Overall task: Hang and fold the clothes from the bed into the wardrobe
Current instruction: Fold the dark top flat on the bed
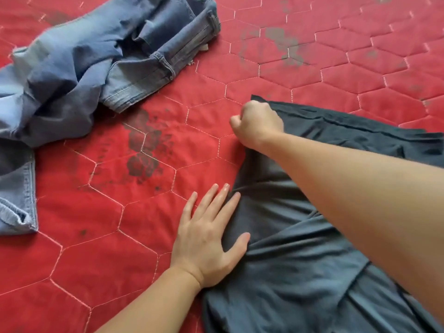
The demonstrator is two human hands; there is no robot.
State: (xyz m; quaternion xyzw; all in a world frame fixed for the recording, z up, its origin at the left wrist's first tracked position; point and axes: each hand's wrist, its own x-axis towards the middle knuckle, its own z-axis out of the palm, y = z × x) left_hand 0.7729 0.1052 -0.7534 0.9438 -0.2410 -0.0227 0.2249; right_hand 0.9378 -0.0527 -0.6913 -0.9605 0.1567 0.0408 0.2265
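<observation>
On the bed (pixel 216 145), the jeans (pixel 79 68) lie crumpled and unfolded far left of the shirt (pixel 300 260) (mid-fold, nothing yet in a wardrobe), which the right hand (pixel 258 123) grips at its far corner while the left hand (pixel 211 234) presses it flat, fingers spread.

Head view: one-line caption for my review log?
Left hand flat on dark grey garment, right hand gripping its far edge; jeans crumpled nearby.

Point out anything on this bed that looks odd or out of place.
The red quilt carries dark grey smudges, near its middle and further up, like stains. The jeans lie crumpled, unfolded. Otherwise nothing stands out.
</observation>
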